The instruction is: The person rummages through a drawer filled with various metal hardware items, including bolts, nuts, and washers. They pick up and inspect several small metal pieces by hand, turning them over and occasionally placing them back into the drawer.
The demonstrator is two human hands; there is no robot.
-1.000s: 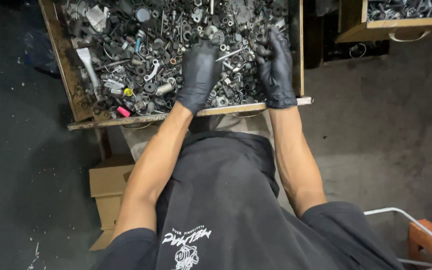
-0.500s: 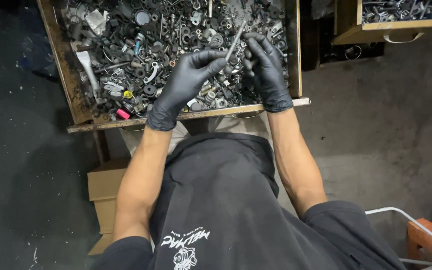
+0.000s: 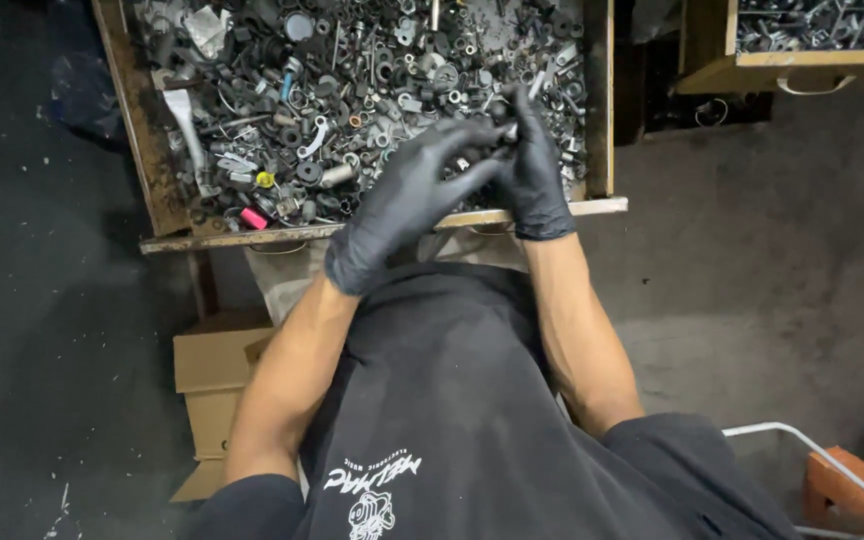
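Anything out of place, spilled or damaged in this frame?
Mostly no. The wooden drawer is a jumble of metal hardware, and a pink piece and a yellow piece stand out among the grey parts. Nothing has spilled. Both gloved hands, left hand and right hand, meet over it.

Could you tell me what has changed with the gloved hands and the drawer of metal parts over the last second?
Both hands lifted out of the parts. The left hand and right hand have come together above the wooden drawer, fingertips meeting on a small metal piece that is too hidden to identify. Half a second ago a slim metal rod showed between them; it is no longer clearly visible. The drawer, its heap of hardware and the cardboard box stayed put.
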